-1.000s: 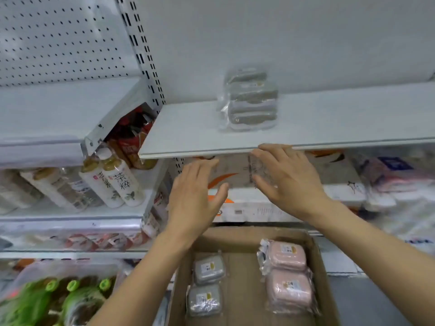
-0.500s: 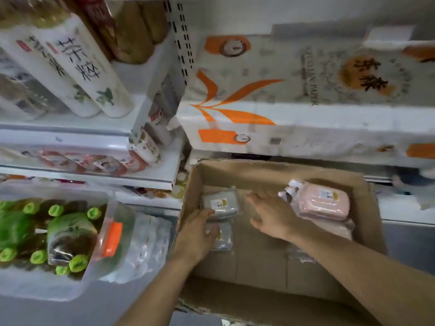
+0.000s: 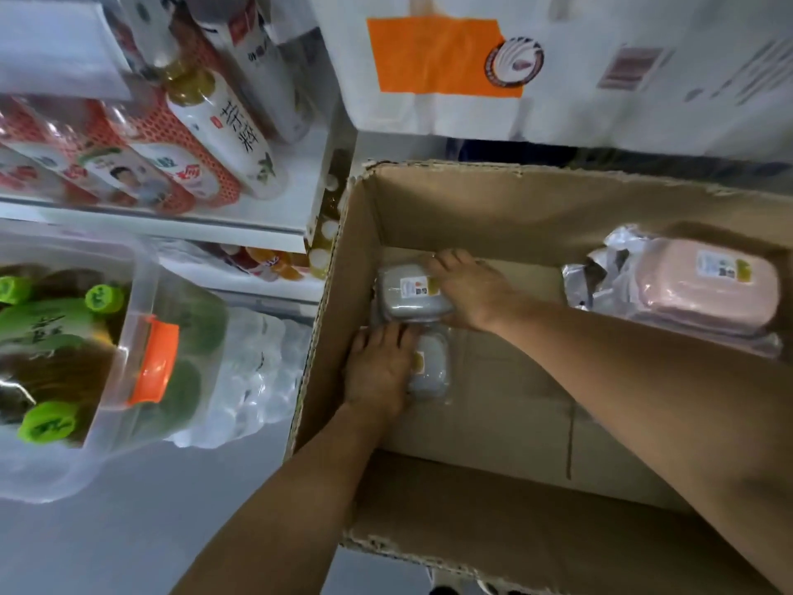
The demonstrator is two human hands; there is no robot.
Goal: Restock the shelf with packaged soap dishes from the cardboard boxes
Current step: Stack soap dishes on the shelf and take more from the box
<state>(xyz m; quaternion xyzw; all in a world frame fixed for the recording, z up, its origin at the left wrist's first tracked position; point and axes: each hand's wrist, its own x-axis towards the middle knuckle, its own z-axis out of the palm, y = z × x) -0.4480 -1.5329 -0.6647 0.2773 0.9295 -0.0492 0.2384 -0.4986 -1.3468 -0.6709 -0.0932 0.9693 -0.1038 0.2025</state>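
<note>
Under the right fingers (image 3: 446,268) lies a grey soap dish (image 3: 407,296) with a white, orange and yellow label. By the left fingers (image 3: 386,337) a 2nd grey dish (image 3: 431,365) shows a yellow sticker. Right of both, a pink dish (image 3: 703,289) has a white label with a yellow-green patch, in clear silvery wrap. The box (image 3: 515,208) is plain brown. Left of the fingers, 3 lime-green caps (image 3: 105,298), an orange clip (image 3: 154,365), and a white bottle (image 3: 231,135) with black script.

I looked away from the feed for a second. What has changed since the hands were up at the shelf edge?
Both hands came down into the cardboard box. The right hand now holds the farther grey soap dish; the left hand rests on the nearer grey soap dish, grip unclear. Neither is lifted yet. The pink soap dishes lie where they were.
</note>
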